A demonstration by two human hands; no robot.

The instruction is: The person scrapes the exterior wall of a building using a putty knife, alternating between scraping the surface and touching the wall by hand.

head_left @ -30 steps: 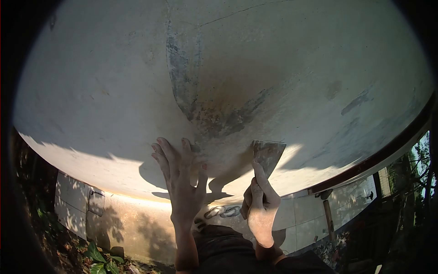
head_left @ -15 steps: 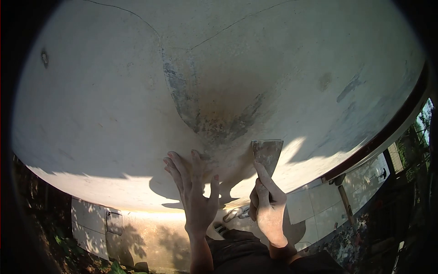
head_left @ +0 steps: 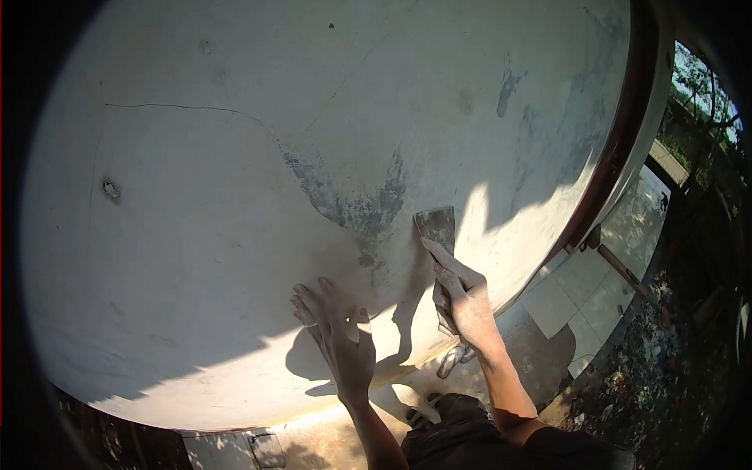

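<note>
My right hand [head_left: 468, 301] is wrapped round the handle of a putty knife [head_left: 439, 224], its wide, worn blade pointing up against a pale wall [head_left: 196, 204]. The blade lies just right of a V-shaped grey patch [head_left: 333, 200] where the wall's surface is scuffed. My left hand [head_left: 343, 345] holds nothing; its fingers are stretched out and spread at the wall, below and left of the patch. Pale dust coats both hands.
Thin cracks run up and left from the patch. A small chipped hole [head_left: 110, 189] marks the wall's left side. A dark red trim [head_left: 619, 141] borders the right. Below are sunlit paving, pale tiles [head_left: 552, 313] and a wooden post [head_left: 624, 272]; foliage stands beyond.
The view has tilted and shifted across the wall. My right hand has turned the putty knife's blade slightly, still gripping it. My left hand stays spread, low at the wall.
</note>
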